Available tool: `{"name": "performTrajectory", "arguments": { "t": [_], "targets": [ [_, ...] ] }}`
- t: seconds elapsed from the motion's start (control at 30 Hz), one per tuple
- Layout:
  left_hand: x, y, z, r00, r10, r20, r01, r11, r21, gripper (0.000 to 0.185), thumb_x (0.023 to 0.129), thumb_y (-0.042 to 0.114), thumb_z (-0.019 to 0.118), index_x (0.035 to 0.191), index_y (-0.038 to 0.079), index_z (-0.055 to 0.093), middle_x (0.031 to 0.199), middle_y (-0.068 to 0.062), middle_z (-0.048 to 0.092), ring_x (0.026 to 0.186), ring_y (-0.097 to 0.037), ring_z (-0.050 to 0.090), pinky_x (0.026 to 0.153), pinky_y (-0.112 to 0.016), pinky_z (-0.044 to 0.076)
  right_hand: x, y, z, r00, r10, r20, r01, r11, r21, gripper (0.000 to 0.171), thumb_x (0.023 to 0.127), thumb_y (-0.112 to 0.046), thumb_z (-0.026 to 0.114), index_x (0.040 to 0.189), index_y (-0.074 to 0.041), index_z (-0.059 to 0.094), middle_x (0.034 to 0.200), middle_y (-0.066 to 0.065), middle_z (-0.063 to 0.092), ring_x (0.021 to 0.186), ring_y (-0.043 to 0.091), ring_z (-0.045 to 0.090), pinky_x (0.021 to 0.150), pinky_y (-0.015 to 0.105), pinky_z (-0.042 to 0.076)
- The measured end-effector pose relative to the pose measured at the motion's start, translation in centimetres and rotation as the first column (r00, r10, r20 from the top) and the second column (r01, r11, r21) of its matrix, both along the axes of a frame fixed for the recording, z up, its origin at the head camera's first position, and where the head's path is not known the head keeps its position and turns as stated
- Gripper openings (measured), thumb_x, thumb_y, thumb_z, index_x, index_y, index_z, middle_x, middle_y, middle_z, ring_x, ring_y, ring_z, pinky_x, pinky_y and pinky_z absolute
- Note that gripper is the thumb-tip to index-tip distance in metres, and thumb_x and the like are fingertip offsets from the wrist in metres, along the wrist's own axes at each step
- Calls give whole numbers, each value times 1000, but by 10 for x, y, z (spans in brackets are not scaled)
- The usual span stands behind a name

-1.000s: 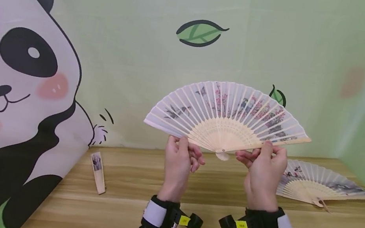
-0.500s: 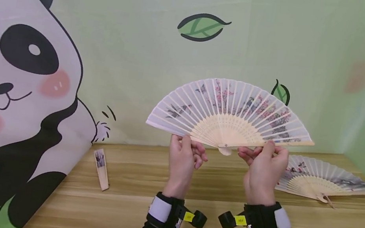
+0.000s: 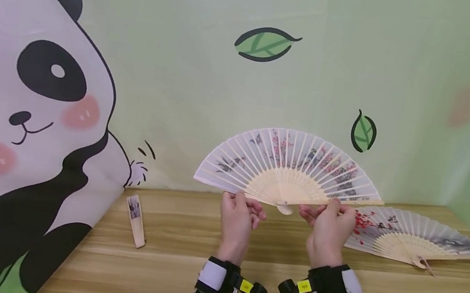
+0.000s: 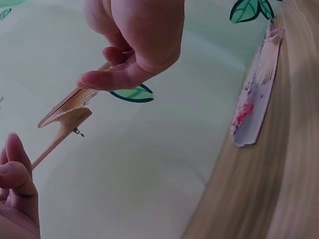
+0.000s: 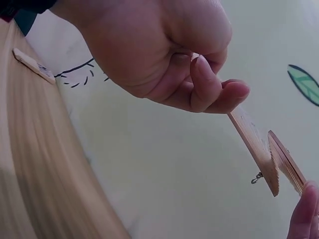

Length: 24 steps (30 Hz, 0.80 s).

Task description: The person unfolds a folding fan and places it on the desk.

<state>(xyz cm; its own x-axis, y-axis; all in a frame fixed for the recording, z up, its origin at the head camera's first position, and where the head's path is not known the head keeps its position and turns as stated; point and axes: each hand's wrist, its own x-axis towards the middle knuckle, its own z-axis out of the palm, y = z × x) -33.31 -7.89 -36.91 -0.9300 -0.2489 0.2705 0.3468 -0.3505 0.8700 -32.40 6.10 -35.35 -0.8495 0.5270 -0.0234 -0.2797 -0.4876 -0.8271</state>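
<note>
A spread folding fan [image 3: 289, 183], with pale wooden ribs and a white leaf printed with pink blossoms and birds, is held up before the backdrop. My left hand [image 3: 236, 226] pinches its lower left edge between thumb and fingers. At the right guard stick, my right hand [image 3: 329, 236] pinches it the same way. The fan's pivot with a small metal loop [image 4: 78, 132] shows edge-on in the left wrist view. From the right wrist, the fan's edge [image 5: 254, 149] runs down from the right hand toward the left fingertips.
Behind the right hand, a second open fan [image 3: 413, 241] with red blossoms and a tassel lies on the wooden table [image 3: 178, 271]. A small closed fan [image 3: 136, 221] lies at the left. A panda backdrop [image 3: 185, 108] stands along the table's back edge.
The spread fan and both hands have come down relative to the backdrop. My right hand has shifted slightly left, uncovering more red blossoms on the table fan. Both grips stay the same.
</note>
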Motion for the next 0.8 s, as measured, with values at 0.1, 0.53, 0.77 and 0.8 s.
{"name": "performTrajectory", "arguments": {
  "t": [0.1, 0.53, 0.77, 0.8],
  "targets": [
    [-2, 1, -12, 999, 9, 47, -10, 1000, 16, 11, 106, 12, 31, 104, 4, 38, 68, -6, 57, 49, -14, 56, 39, -18, 34, -4, 0, -10, 1000, 13, 28, -13, 1000, 4, 14, 106, -19, 36, 97, -9, 35, 79, 7, 44, 60, 15, 67, 62, 28, 58],
    [-6, -2, -49, 985, 37, 166, -50, 996, 72, 7, 102, 6, 30, 102, 3, 36, 68, -6, 53, 48, -12, 55, 40, -16, 33, -22, -3, -52, 989, 97, 113, -95, 995, -22, 12, 106, -15, 34, 98, -6, 33, 77, 8, 46, 56, 14, 64, 63, 29, 58],
    [-10, -11, -66, 978, 43, 206, -59, 996, 69, 8, 100, 2, 28, 105, 2, 35, 67, -5, 53, 48, -11, 54, 39, -16, 33, -25, -6, -67, 974, 153, 165, -152, 988, -20, 11, 106, -13, 35, 98, -5, 35, 81, 8, 46, 62, 16, 66, 69, 32, 59],
    [-10, -12, -67, 976, 43, 215, -58, 996, 65, 9, 99, 2, 28, 106, 2, 35, 68, -6, 53, 48, -11, 54, 39, -16, 33, -25, -6, -68, 971, 167, 171, -166, 986, -25, 11, 106, -13, 36, 99, -5, 35, 82, 8, 46, 63, 16, 66, 70, 32, 59]
  ]
}}
